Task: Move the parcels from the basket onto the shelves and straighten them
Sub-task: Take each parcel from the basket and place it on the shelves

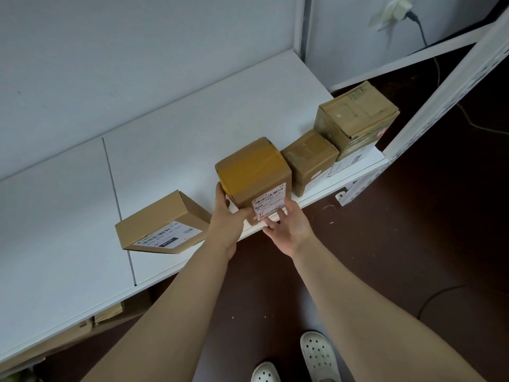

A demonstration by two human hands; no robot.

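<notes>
Step in hand, as judged: straightening, not carrying. Taped parcel (253, 172) stands on the white shelf (192, 119) at its front edge, third in a row with a small parcel (308, 158) just beside it on the right and a tall parcel (355, 117) beyond that, near the upright post (440, 86). Cannot tell whether the taped and small parcels touch.

Left hand (223, 216): fingers straight and flat against the parcel's left face, thumb at the lower front corner. It presses rather than clasps. Right hand (286, 227): fingers spread and straight, tips on the shipping label (268, 202) on the front face. Neither hand is closed round anything.

The taped parcel sits a little turned against its neighbours, with its front corner at the shelf lip.

Flat parcel (162, 224) lies to the left, apart from the row and clearly skewed, label side facing out. Basket not in view, so the number left to move is unknown.

Next move, as judged: push from the front and the left together, to turn the taped parcel square and slide it back from the lip into line with the small parcel. Keep the push low, since the parcel is tallish and could tip backward. After that the flat parcel needs turning and closing up to the row.
</notes>
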